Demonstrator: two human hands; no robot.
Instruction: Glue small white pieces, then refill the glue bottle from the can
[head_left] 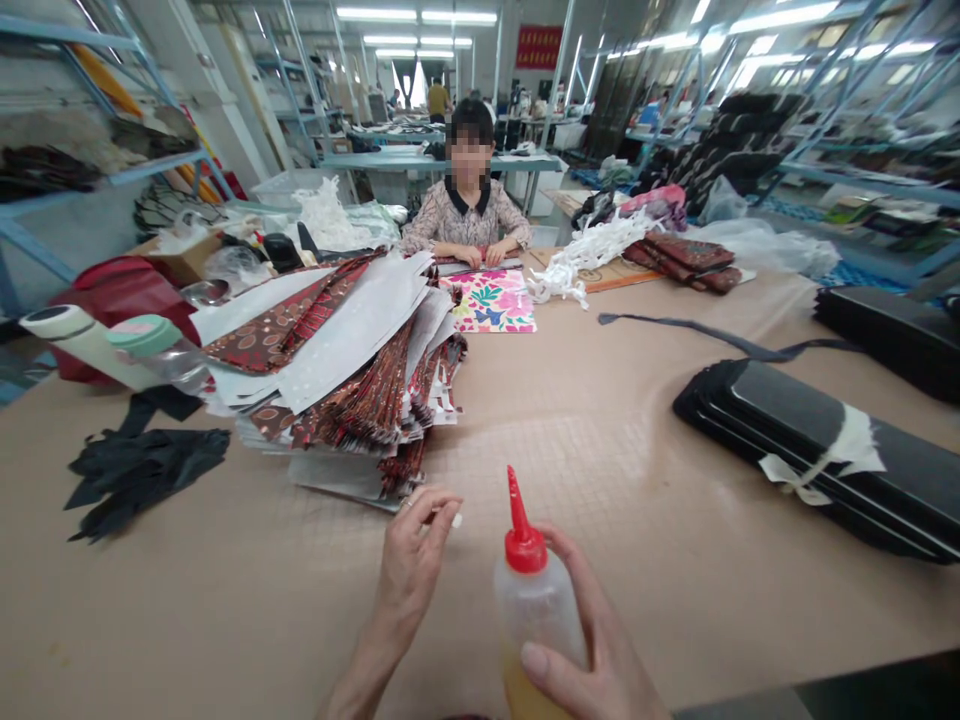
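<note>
Grips a red-capped bottle (pixel 536 605) in right hand (pixel 604 645). Pinches a small white piece (pixel 457 520) in left hand (pixel 414 545), near the patterned pile (pixel 360 345).

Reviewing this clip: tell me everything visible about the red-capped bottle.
The bottle looks like translucent, whitish plastic, with a red cap drawing up into a long, tapered red nozzle. Yellowish contents show in its lower part. It is roughly upright, nozzle leaning slightly left, with the right hand wrapped around its side. The picture's bottom edge cuts off its base.
</note>
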